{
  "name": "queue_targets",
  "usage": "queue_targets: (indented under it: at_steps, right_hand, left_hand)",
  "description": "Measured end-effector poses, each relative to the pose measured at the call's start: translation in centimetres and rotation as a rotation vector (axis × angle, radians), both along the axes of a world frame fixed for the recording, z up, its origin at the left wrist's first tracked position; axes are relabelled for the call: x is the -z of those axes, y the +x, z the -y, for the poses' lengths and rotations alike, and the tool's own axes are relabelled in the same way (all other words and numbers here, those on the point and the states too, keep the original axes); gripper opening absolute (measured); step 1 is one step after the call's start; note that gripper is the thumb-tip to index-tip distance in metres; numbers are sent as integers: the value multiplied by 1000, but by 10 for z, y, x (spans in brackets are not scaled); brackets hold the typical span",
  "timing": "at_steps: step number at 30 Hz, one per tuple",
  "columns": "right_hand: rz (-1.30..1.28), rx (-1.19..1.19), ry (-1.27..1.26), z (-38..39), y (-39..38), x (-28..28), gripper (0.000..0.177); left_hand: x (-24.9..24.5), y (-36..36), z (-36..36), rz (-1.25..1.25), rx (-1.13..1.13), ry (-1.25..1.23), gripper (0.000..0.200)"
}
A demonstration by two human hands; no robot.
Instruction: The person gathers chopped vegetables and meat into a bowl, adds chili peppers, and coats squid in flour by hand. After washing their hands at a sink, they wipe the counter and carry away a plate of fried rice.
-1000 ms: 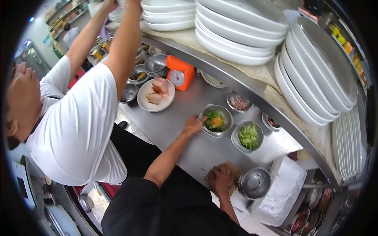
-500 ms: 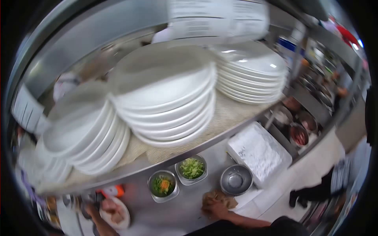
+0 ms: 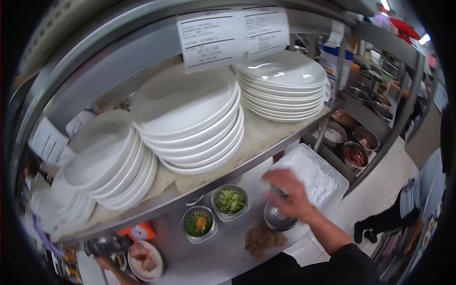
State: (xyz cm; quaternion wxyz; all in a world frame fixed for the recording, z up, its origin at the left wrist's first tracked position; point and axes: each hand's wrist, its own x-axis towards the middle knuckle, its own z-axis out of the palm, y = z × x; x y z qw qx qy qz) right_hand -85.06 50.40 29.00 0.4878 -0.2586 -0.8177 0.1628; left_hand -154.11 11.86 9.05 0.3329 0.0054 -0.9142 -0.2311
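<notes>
My right hand (image 3: 287, 192) is raised over the metal bowl (image 3: 280, 216), fingers apart, holding nothing; it is slightly blurred. Beside it lies a white tray of white powder (image 3: 313, 175). A brown crumpled cloth (image 3: 263, 240) rests on the steel counter (image 3: 218, 259) below the bowl. At the lower left, my left hand (image 3: 105, 262) is at the underside of a dark metal bowl (image 3: 108, 244), its fingers mostly hidden. Next to it stands a white oval dish with pale raw meat (image 3: 143, 260).
Stacks of white plates (image 3: 190, 118) stand on the cloth-lined shelf above the counter. Two containers of chopped greens (image 3: 231, 201) sit below it. Printed slips (image 3: 213, 40) hang from the upper rail. Another person (image 3: 408, 194) stands at the right.
My right hand has let go of the brown cloth and risen up and to the right over the metal bowl. The dark bowl by my left hand now shows more fully. The view has shifted.
</notes>
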Motion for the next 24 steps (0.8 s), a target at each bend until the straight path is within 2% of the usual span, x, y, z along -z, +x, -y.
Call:
queue_targets:
  at_steps: [1, 2, 3, 5, 6, 7, 9, 10, 12, 13, 14, 15, 16, 18, 19, 20, 24]
  right_hand:
    - [-59, 37, 92, -10, 4, -26, 30]
    - [-90, 36, 116, -17, 9, -44, 29]
    - [-127, 43, 140, -21, 13, -56, 29]
    - [-166, 30, 150, -24, 19, -72, 28]
    - [-199, 41, 157, -26, 21, -75, 27]
    - [-204, 10, 152, -30, 21, -75, 27]
    - [-261, -10, 124, -37, 21, -76, 27]
    - [-264, -28, 74, -37, 19, -78, 26]
    - [-231, -84, 164, -42, 13, -78, 27]
    - [-210, -93, 258, -44, 11, -78, 27]
    - [-205, -130, 255, -45, 6, -78, 27]
    - [-201, -161, 293, -45, 0, -80, 28]
    - [-200, -187, 331, -45, -6, -81, 29]
    - [-185, -256, 342, -45, -13, -82, 30]
    - [-171, -302, 355, -45, -17, -82, 32]
    - [-152, -312, 347, -45, -20, -81, 32]
    - [-108, -378, 350, -44, -24, -81, 31]
  left_hand:
    - [-39, 54, -13, 97, -61, 108, 55]
    - [-29, 56, 5, 207, -51, 64, 45]
    - [-26, 62, 15, 115, -130, 73, 44]
    - [-94, 167, -14, 233, -32, 294, 36]
    - [-84, 167, -2, 232, 14, 317, 31]
    - [-87, 203, -14, -23, 62, 262, 30]
    - [-81, 235, -3, 310, 345, 349, 35]
    - [-63, 250, -7, 234, 410, 310, 35]
    - [-83, 339, -52, 271, 387, 296, 34]
    - [-87, 365, -64, 365, 606, 223, 33]
    - [-76, 384, -76, 562, 668, 268, 32]
    - [-40, 398, -92, 278, 837, 399, 28]
    - [-44, 425, -101, 708, 748, 418, 24]
    - [9, 455, -115, 721, 779, 336, 17]
    - [46, 468, -120, 837, 775, 501, 13]
    - [41, 494, -131, 911, 743, 555, 10]
    - [43, 538, -145, 1019, 737, 617, 26]
